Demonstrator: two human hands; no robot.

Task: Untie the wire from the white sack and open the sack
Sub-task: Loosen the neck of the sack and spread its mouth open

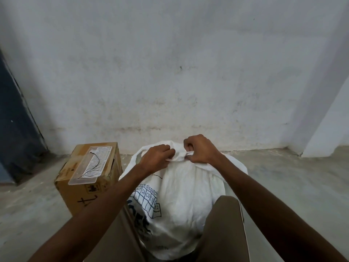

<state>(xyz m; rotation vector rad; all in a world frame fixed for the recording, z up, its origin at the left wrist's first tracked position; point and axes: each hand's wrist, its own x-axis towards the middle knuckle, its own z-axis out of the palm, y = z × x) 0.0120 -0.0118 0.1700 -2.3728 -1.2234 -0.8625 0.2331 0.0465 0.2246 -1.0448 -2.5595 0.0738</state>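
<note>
A white sack (181,195) stands on a grey concrete floor (283,176), held between the person's knees, whose olive-brown trousers (222,227) show low in the view. The sack is printed with blue lettering and a numbered grid on its left side. Its neck is bunched into a twisted knot of cloth at the top, and both hands meet there. The left hand (154,156) has its fingers curled shut, pinching the gathered cloth from the left side. The right hand (201,148) is also closed, its fingers clamped on the same bunched neck from the right, the knuckles raised. A thin dark wire (94,164) lies well apart from the sack, curving across a clear plastic tray (90,165) with a white wavy pattern. That tray rests flat on top of a brown cardboard box (75,191), which stands on the floor just left of the sack, touching or nearly touching it; dark handwritten marks show on the box's near face. The floor is dusty and mottled, with pale scuffs near the wall. Behind everything rises a whitewashed wall (170,72), stained with grey smudges and a dirty band close to the floor. At the far left a dark blue panel (15,110) leans into view, and on the right the wall turns a corner (324,120) toward the camera.
</note>
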